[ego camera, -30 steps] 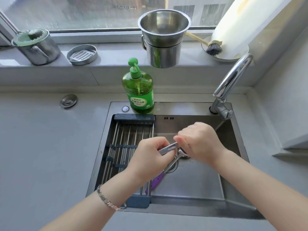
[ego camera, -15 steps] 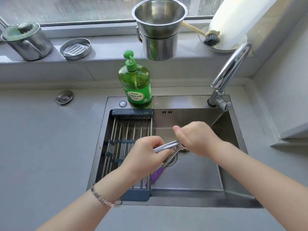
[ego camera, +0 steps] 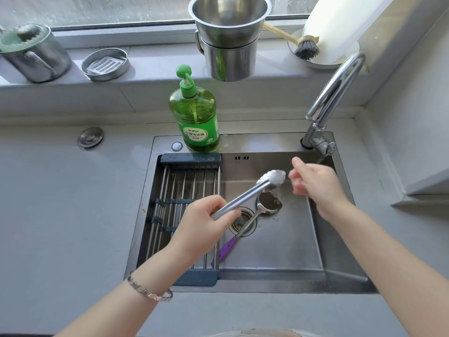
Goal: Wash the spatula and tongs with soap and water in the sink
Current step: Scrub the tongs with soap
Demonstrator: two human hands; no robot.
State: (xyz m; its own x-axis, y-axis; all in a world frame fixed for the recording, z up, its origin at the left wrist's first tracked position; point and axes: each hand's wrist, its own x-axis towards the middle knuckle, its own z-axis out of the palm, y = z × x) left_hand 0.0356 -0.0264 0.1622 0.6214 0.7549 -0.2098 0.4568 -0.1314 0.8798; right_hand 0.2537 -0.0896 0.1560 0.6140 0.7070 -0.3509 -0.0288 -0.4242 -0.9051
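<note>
left hand [ego camera: 206, 224]: fingers curled round handle end of shiny steel scallop-tipped tongs [ego camera: 246, 196] | right hand [ego camera: 315, 184]: blurred, fingers loosely spread, empty, just beside tong tips | purple-handled steel spatula [ego camera: 268, 204]: lying beneath tongs on steel sink [ego camera: 286, 246] floor

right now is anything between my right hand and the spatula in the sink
Partly. The tongs, gripped by the left hand, hang with their head over the blade of the spatula, beside the right hand. Its purple handle lies uncovered beside the rack.
</note>
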